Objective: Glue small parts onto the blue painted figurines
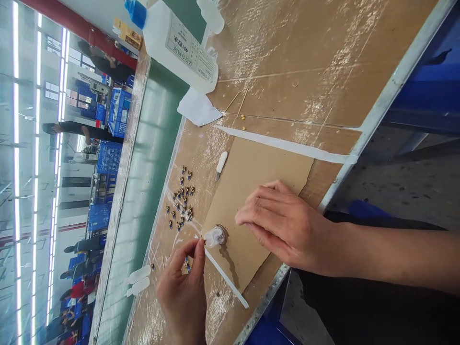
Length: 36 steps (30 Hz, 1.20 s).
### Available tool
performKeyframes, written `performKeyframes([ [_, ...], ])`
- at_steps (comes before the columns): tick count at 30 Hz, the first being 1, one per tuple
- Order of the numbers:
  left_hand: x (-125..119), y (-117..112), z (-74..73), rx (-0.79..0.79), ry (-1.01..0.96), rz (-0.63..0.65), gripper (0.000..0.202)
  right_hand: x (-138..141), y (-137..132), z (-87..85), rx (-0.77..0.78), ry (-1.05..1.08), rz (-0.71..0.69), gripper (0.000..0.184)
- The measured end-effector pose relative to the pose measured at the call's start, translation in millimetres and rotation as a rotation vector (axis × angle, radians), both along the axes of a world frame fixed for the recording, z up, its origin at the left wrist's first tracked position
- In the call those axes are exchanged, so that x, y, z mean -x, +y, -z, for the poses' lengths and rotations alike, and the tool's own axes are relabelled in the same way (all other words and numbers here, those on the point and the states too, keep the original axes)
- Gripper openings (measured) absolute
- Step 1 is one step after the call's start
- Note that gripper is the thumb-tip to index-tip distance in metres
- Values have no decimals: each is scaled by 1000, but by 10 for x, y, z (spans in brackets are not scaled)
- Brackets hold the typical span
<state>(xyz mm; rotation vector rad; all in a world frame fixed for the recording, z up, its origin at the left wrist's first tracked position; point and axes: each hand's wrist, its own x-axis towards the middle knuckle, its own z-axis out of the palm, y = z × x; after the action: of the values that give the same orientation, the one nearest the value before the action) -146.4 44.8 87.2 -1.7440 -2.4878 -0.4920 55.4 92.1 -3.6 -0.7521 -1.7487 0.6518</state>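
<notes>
A tiny piece (204,242), mostly hidden by my fingertips, sits pinched in my left hand (182,290), just beside the cup (215,236); I can't make out its shape. My right hand (282,223) is over the board (269,160), fingers bunched; whether it holds anything I cannot tell. Beyond lie blurry bits (185,200), a knife (222,162) and a bottle (187,60), its fine print unreadable

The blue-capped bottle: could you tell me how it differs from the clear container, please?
The bottle is far larger than the container. The bottle is white and labelled; the container is clear, no label visible. The bottle is off the cardboard, the container on it.
</notes>
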Motion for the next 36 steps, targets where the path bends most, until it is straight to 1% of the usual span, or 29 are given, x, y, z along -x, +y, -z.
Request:
performKeyframes([
  [4,1,-1,10,3,7,12,26,9,1,-1,7,3,0,14],
  [11,6,-4,11,1,18,-23,25,-1,13,-10,-15,-2,-2,13],
  [14,5,-7,16,12,-2,-18,25,-7,6,-9,-10,5,-2,14],
  [16,-7,-12,11,1,-21,-38,27,-5,3,-10,-4,17,1,13],
  [18,-31,-28,-8,-22,-37,-89,29,1,3,-11,4,27,5,13],
  [20,-60,-67,-36,-49,-45,-168,29,4,7,-11,7,31,0,14],
  [22,-82,-144,-57,-98,-40,-276,27,-4,13,-7,-1,45,-6,14],
  [24,-82,-264,-47,-196,-60,-394,27,-25,15,-2,-9,63,-14,16],
  [25,-71,-338,-25,-264,-92,-440,27,-38,12,0,-17,70,-22,17],
  [27,-30,-505,53,-414,-207,-488,27,-58,-10,-6,-48,71,-58,20],
  [30,46,-773,225,-568,-415,-542,26,-22,-123,-37,-104,48,-175,17],
  [32,83,-937,344,-602,-556,-635,28,84,-264,-58,-119,23,-290,14],
  [34,103,-1075,444,-602,-669,-728,31,265,-446,-56,-128,-14,-397,16],
  [35,108,-1132,485,-597,-712,-761,33,378,-540,-43,-140,-41,-436,17],
  [36,111,-1181,521,-587,-747,-784,35,497,-630,-23,-143,-83,-446,16],
])
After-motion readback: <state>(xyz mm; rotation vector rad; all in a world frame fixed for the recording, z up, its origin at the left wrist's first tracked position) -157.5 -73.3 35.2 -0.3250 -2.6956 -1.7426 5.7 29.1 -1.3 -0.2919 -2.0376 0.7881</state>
